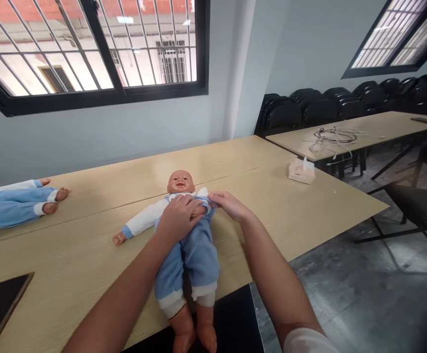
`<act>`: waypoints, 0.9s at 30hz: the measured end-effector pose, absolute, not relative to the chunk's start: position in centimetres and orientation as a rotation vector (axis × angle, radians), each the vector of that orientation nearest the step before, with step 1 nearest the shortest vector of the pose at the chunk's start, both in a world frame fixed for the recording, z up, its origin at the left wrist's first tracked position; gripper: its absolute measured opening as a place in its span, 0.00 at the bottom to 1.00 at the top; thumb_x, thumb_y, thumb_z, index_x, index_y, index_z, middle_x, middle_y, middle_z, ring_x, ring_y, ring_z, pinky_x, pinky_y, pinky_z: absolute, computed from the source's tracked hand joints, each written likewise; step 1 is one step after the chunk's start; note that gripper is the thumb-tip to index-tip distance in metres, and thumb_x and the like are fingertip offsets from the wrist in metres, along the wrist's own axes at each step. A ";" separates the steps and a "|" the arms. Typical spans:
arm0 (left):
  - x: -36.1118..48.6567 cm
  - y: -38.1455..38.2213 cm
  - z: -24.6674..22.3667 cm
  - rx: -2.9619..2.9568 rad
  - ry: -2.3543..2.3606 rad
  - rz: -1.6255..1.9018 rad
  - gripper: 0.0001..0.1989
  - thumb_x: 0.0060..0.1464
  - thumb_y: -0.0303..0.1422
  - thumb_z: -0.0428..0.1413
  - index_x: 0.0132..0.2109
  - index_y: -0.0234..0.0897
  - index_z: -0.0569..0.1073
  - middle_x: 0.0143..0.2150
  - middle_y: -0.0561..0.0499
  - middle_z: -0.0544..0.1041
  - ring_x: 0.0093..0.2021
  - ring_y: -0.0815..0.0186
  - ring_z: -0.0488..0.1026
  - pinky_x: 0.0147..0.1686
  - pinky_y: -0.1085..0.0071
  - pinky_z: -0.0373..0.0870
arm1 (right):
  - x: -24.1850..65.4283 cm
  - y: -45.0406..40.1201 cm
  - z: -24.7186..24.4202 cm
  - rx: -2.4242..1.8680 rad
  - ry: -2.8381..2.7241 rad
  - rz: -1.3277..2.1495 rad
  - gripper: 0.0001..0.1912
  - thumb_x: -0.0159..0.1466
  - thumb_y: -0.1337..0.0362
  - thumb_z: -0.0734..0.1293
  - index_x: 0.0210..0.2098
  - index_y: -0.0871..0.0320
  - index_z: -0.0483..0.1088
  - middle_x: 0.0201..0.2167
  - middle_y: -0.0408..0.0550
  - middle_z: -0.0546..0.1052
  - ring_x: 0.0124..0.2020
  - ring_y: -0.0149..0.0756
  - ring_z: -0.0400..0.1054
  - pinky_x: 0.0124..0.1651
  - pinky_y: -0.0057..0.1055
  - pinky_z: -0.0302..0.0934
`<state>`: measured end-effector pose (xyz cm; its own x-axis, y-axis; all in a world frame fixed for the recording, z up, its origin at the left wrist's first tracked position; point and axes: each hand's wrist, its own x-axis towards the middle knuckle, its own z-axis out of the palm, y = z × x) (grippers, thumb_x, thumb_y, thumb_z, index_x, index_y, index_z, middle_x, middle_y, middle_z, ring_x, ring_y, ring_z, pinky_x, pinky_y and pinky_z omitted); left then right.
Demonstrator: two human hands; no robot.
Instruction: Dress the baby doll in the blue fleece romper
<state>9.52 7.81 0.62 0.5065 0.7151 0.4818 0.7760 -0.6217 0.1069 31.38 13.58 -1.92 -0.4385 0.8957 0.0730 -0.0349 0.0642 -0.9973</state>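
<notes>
A baby doll in a blue and white outfit lies on its back on the wooden table, its feet past the front edge. Its head points toward the wall, and one arm stretches out to the left. My left hand rests on the doll's chest, fingers curled round the doll's other hand, which is bent across its front. At the doll's shoulder on the right, my right hand pinches the edge of the blue and white clothing between thumb and fingers.
A second doll lies at the far left. A phone sits at the near left, a tissue box at the right. Cables lie on another table. Folded black chairs line the wall; another chair stands at right.
</notes>
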 end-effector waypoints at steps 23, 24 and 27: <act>10.1 6.7 1.4 -2.675 -1.148 -0.602 0.12 0.61 0.37 0.63 0.50 0.41 0.75 0.48 0.46 0.78 0.47 0.54 0.74 0.46 0.57 0.70 | 30.7 14.4 -2.4 -0.927 -1.308 1.525 0.19 0.54 0.50 0.78 0.30 0.59 0.78 0.27 0.42 0.76 0.29 0.30 0.61 0.33 0.29 0.53; 10.2 6.7 1.4 -2.680 -1.141 -0.602 0.11 0.61 0.36 0.63 0.49 0.41 0.75 0.48 0.46 0.78 0.47 0.54 0.75 0.46 0.57 0.70 | 30.5 14.8 -2.4 -0.924 -1.284 1.527 0.18 0.53 0.50 0.78 0.30 0.59 0.78 0.27 0.42 0.76 0.29 0.30 0.61 0.33 0.28 0.54; 10.5 6.2 1.7 -2.684 -1.141 -0.604 0.07 0.62 0.34 0.62 0.47 0.42 0.76 0.47 0.46 0.78 0.46 0.56 0.76 0.43 0.59 0.71 | 29.6 16.7 -2.4 -0.935 -1.247 1.565 0.17 0.53 0.52 0.79 0.30 0.59 0.79 0.26 0.43 0.78 0.27 0.30 0.62 0.32 0.28 0.55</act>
<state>10.54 6.23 1.74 0.6268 0.6527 0.4255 0.7187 -0.6953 0.0078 29.65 16.65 -2.44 -0.3096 0.9505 -0.0252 -0.1874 -0.0870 -0.9784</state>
